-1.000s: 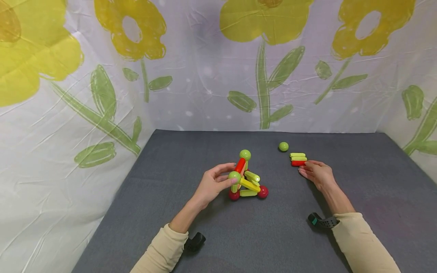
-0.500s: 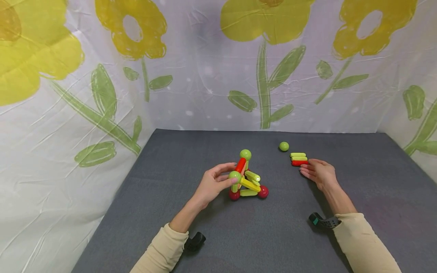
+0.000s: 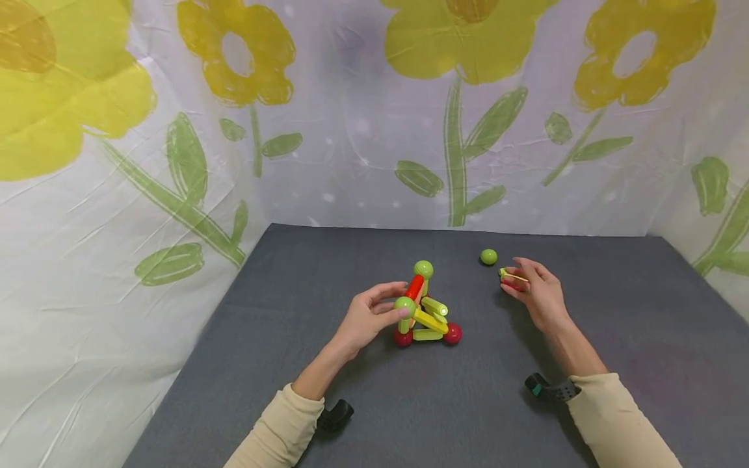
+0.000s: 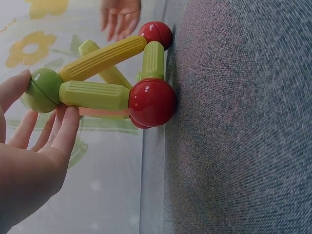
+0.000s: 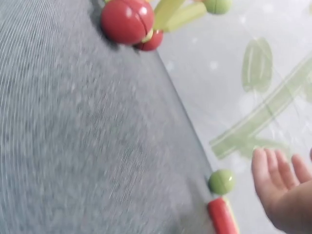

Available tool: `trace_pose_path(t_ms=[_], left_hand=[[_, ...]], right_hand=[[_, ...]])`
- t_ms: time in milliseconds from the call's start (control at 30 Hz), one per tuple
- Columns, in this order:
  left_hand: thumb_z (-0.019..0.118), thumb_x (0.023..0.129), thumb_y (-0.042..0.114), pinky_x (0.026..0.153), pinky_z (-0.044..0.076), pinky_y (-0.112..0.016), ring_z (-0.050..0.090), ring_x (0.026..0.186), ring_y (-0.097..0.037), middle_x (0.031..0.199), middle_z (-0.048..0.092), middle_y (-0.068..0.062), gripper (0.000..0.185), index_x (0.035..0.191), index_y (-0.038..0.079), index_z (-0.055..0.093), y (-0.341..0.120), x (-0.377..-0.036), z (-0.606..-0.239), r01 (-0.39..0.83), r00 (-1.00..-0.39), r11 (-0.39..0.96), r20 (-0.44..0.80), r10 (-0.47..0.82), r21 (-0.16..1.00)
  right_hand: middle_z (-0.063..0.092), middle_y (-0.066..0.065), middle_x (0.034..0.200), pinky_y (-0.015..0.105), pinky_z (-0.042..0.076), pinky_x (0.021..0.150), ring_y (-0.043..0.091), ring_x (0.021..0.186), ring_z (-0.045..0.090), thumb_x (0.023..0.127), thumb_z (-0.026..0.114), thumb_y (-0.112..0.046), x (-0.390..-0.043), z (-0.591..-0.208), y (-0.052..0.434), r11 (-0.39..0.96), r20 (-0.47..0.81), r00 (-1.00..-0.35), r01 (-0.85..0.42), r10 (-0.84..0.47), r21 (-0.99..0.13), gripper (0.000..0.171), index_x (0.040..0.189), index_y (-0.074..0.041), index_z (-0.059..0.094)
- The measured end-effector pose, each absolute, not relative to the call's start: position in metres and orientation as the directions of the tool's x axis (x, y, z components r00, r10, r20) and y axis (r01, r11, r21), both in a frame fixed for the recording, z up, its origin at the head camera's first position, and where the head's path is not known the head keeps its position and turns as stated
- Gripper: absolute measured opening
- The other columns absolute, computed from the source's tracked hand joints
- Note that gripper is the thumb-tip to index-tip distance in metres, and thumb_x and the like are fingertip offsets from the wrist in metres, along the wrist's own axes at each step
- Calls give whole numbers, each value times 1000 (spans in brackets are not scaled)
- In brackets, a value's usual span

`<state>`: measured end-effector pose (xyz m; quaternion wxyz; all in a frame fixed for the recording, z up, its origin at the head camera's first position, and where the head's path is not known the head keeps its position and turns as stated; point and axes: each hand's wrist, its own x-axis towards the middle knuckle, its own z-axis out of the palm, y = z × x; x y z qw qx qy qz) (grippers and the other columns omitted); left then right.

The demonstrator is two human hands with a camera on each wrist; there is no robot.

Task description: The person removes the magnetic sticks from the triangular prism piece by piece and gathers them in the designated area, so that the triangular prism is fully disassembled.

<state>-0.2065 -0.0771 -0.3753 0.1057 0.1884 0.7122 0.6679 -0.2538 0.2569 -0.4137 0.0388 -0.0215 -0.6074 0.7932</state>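
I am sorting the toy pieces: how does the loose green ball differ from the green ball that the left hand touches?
The loose green ball lies alone on the grey mat; the touched green ball is raised, joined to ribbed sticks, with the left hand on it. Both look alike: round, smooth, light green.

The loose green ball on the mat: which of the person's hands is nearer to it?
Right. The right hand is just beside the loose green ball, at the sticks; the left hand holds the stick-and-ball model, farther away.

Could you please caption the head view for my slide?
Left hand steadies a ball-and-rod structure; right hand reaches loose rods.
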Motion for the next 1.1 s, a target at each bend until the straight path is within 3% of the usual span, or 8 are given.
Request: trace_pose_path(t_ms=[300, 433, 567, 700, 867, 1000, 1100], left_hand=[[67, 88, 2, 91, 48, -38, 52, 119, -34, 133, 51, -18, 50, 135, 0, 50, -78, -215, -390, 131, -906, 46, 101, 411, 990], [68, 88, 4, 90, 49, -38, 53, 118, -32, 133, 51, -16, 51, 136, 3, 51, -78, -222, -403, 126, -908, 34, 101, 406, 991], [70, 88, 8, 88, 50, -37, 55, 117, -29, 132, 53, -13, 51, 135, 5, 52, -78, -223, -405, 130, -910, 21, 110, 400, 991], [71, 87, 11, 88, 50, -36, 56, 116, -28, 131, 54, -13, 50, 134, 6, 53, -79, -223, -405, 135, -910, 12, 119, 398, 991], [70, 88, 9, 88, 50, -37, 56, 115, -29, 131, 53, -14, 50, 135, 5, 52, -79, -222, -405, 127, -908, 0, 116, 402, 992], [68, 89, 4, 88, 50, -38, 54, 117, -32, 132, 53, -16, 50, 136, 3, 51, -79, -222, -404, 128, -906, 6, 115, 407, 992], [67, 89, 3, 89, 49, -39, 53, 117, -34, 132, 52, -17, 50, 136, 2, 50, -78, -219, -399, 135, -905, 26, 113, 410, 990]], right_hand=[[64, 5, 103, 29, 50, 86, 15, 95, 64, 99, 52, -18, -252, -409, 235, -262, 205, -977, -184, -54, -947, 24, 121, -9, 55], [61, 15, 111, 29, 50, 86, 20, 100, 64, 97, 56, -14, -257, -411, 222, -79, 270, -958, -263, -99, -962, 35, 130, -1, 50], [57, 27, 117, 25, 51, 83, 27, 101, 63, 94, 60, -5, -266, -412, 207, 167, 386, -906, -413, -172, -895, 40, 131, 3, 49], [55, 25, 122, 23, 49, 85, 35, 106, 59, 90, 62, 3, -276, -411, 191, 236, 447, -844, -518, -296, -822, 46, 133, 4, 47], [48, 30, 128, 40, 47, 91, 49, 111, 51, 85, 62, 14, -277, -398, 172, 195, 490, -745, -618, -453, -761, 53, 133, 13, 41], [47, 33, 125, 52, 45, 88, 47, 109, 53, 81, 64, 17, -271, -385, 161, 215, 524, -672, -699, -522, -682, 53, 130, 16, 43], [50, 30, 123, 53, 47, 86, 44, 106, 56, 79, 66, 18, -270, -379, 157, 236, 541, -636, -740, -551, -630, 53, 128, 14, 46]])
